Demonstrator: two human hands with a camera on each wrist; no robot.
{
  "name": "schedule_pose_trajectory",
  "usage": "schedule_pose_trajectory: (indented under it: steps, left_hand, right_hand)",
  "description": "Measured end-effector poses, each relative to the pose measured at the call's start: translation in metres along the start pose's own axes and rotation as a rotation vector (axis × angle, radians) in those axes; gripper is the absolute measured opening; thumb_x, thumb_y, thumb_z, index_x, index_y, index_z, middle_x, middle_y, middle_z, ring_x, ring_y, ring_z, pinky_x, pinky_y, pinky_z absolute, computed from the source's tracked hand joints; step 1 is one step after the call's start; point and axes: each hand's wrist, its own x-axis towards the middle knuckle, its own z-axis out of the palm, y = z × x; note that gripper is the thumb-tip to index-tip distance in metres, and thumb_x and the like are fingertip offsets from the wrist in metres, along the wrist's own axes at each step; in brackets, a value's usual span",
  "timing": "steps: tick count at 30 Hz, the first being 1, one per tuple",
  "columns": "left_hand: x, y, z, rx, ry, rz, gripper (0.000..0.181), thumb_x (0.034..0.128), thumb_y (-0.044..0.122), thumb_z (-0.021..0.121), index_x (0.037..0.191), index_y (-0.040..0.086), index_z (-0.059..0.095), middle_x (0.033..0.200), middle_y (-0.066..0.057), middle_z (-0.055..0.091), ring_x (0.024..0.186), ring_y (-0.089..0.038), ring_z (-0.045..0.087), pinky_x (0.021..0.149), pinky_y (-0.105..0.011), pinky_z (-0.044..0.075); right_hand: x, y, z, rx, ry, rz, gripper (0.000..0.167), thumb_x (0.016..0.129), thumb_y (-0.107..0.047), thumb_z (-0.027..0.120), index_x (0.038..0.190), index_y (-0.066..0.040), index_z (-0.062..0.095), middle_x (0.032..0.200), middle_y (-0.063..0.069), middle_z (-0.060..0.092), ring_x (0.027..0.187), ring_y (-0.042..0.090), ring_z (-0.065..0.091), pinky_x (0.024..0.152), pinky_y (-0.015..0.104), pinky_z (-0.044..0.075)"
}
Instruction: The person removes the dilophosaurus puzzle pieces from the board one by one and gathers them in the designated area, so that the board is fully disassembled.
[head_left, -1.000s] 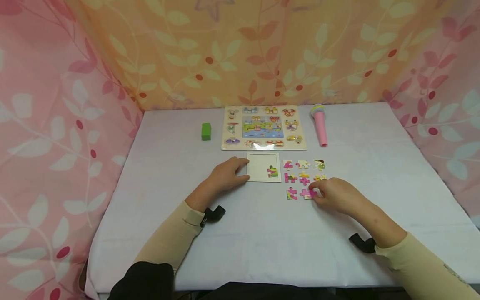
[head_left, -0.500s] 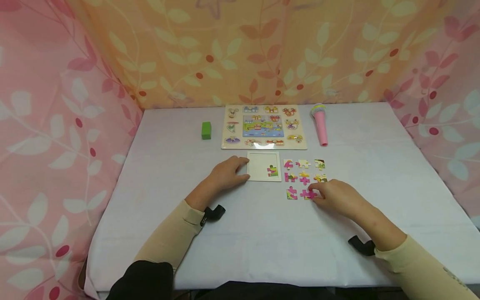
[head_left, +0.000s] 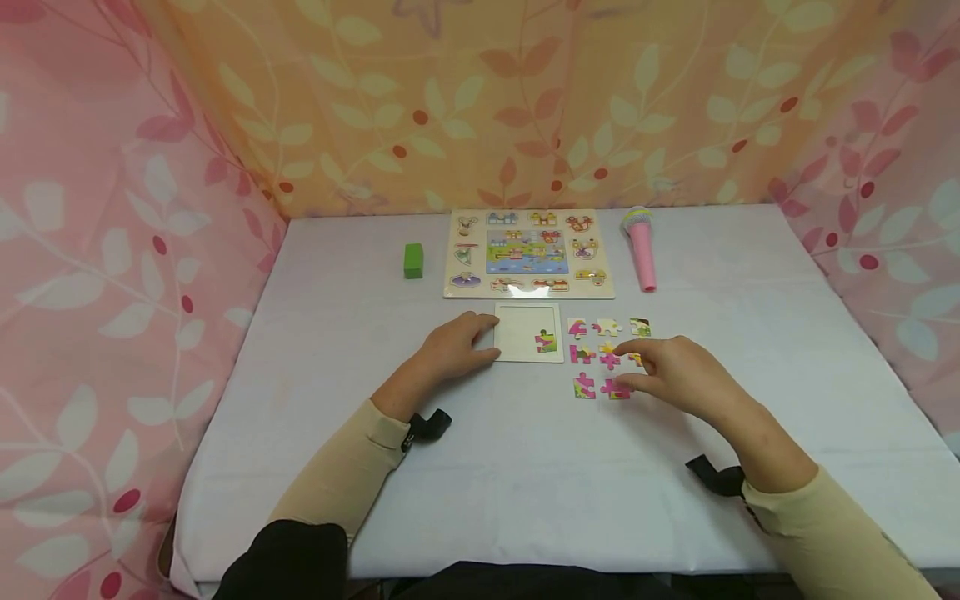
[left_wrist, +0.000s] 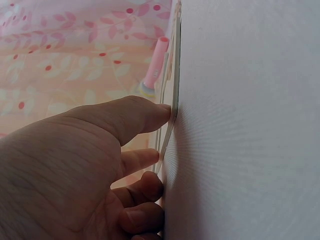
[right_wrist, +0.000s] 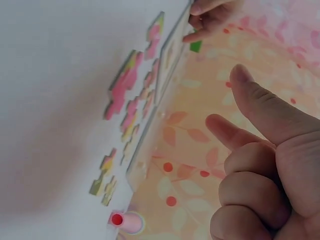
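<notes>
In the head view a white square puzzle tray (head_left: pixel 517 332) lies flat, with one pink-and-green jigsaw piece (head_left: pixel 547 341) in its lower right corner. My left hand (head_left: pixel 452 346) touches the tray's left edge, thumb and index finger spread apart along it; the left wrist view shows its other fingers bent near the tabletop. Beside the tray lie several loose jigsaw pieces (head_left: pixel 584 386) in rough rows. Over their right side hovers my right hand (head_left: pixel 678 375), with thumb and index finger apart and nothing between them. It partly covers a yellow piece (head_left: pixel 637 359) and the pink piece (head_left: pixel 613 390) below.
Behind the tray lies a wooden picture puzzle board (head_left: pixel 528 292). A green block (head_left: pixel 413 261) stands to its left, and a pink toy microphone (head_left: pixel 642 254) lies to its right. Floral curtains (head_left: pixel 525 108) surround the white-covered table (head_left: pixel 525 475).
My right hand has lifted off the pink piece in the bottom row and shifted slightly away from me, its thumb and index finger spreading. The left hand stays at the tray.
</notes>
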Motion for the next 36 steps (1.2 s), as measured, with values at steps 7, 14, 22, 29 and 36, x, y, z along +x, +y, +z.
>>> schedule_pose_trajectory:
  steps: [7, 14, 22, 29, 36]
  left_hand:
    - [0.003, -0.004, 0.003, 0.023, 0.010, 0.024, 0.061, 0.0956, 0.039, 0.071, 0.149, 0.014, 0.054, 0.099, -0.002, 0.053, 0.090, -0.017, 0.050, 0.075, -0.034, 0.040]
    - [0.004, -0.005, 0.003, 0.023, 0.013, 0.025, 0.061, 0.0952, 0.039, 0.071, 0.148, 0.014, 0.055, 0.098, -0.002, 0.053, 0.090, -0.017, 0.051, 0.074, -0.034, 0.040]
    - [0.003, -0.004, 0.004, 0.013, 0.010, 0.019, 0.060, 0.0959, 0.039, 0.071, 0.149, 0.015, 0.054, 0.098, -0.002, 0.053, 0.089, -0.017, 0.050, 0.074, -0.034, 0.040]
    - [0.002, -0.003, 0.003, 0.009, 0.009, 0.024, 0.060, 0.0957, 0.038, 0.071, 0.148, 0.014, 0.055, 0.097, -0.002, 0.053, 0.089, -0.017, 0.051, 0.074, -0.034, 0.040]
    - [0.002, -0.003, 0.002, 0.006, 0.009, 0.018, 0.060, 0.0957, 0.038, 0.072, 0.148, 0.014, 0.054, 0.097, -0.002, 0.053, 0.089, -0.017, 0.051, 0.074, -0.034, 0.040]
  right_hand:
    - [0.013, -0.008, -0.006, 0.009, 0.015, 0.030, 0.048, 0.087, -0.035, 0.083, 0.126, -0.009, 0.072, 0.060, -0.002, 0.043, 0.056, 0.017, 0.039, 0.055, 0.034, 0.035]
    - [0.029, -0.023, -0.008, 0.040, 0.066, -0.012, 0.045, 0.087, -0.034, 0.084, 0.125, -0.012, 0.072, 0.061, -0.001, 0.043, 0.055, 0.016, 0.039, 0.054, 0.033, 0.034]
    - [0.053, -0.032, -0.004, 0.043, 0.058, -0.035, 0.044, 0.089, -0.029, 0.082, 0.128, -0.011, 0.071, 0.061, 0.000, 0.046, 0.055, 0.017, 0.042, 0.056, 0.036, 0.036]
    - [0.072, -0.031, 0.007, 0.117, 0.025, -0.036, 0.046, 0.087, -0.025, 0.084, 0.128, -0.009, 0.070, 0.063, 0.002, 0.046, 0.057, 0.018, 0.043, 0.056, 0.036, 0.037]
    - [0.091, -0.029, 0.021, 0.144, -0.049, 0.013, 0.043, 0.089, -0.024, 0.081, 0.128, -0.009, 0.069, 0.065, 0.003, 0.051, 0.054, 0.019, 0.047, 0.056, 0.037, 0.040]
